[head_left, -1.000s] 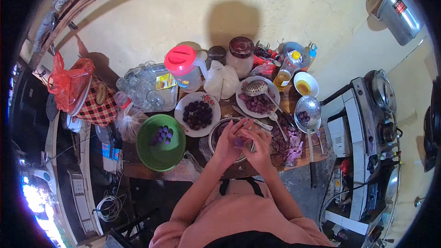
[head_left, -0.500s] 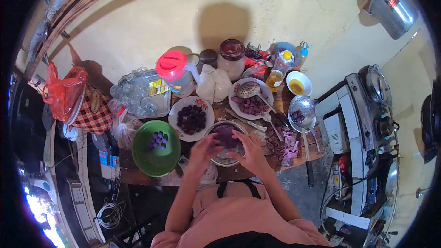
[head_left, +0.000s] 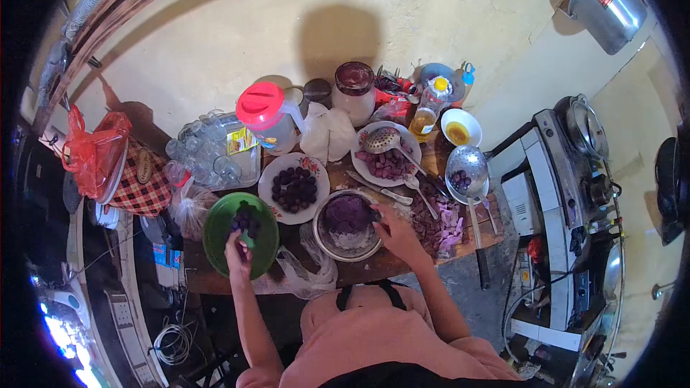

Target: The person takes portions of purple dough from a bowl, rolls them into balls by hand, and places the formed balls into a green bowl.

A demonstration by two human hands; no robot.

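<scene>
My left hand (head_left: 238, 252) is over the near rim of the green bowl (head_left: 267, 253), its fingers bent beside the purple balls (head_left: 245, 220); whether a ball is between the fingertips is too small to tell. At the right rim of the steel bowl (head_left: 350, 255) is my right hand (head_left: 394, 231), with fingers curled and apart, nothing visible in them. Purple dough (head_left: 347, 213) lies in that bowl with whitish powder below it. Dark balls fill a flowered plate (head_left: 323, 194) between and behind the two bowls.
Behind stand a pink-lidded jug (head_left: 267, 118), white bags (head_left: 328, 133), a jar (head_left: 354, 93) and an oil bottle (head_left: 425, 114). To the right are a plate of purple pieces (head_left: 388, 165), a skimmer (head_left: 467, 172) with balls, peelings (head_left: 449, 226) and a stove (head_left: 557, 151).
My hands have parted from over the steel bowl. The left has moved left to the green bowl, the right to the steel bowl's right rim. The camera view has shifted slightly.
</scene>
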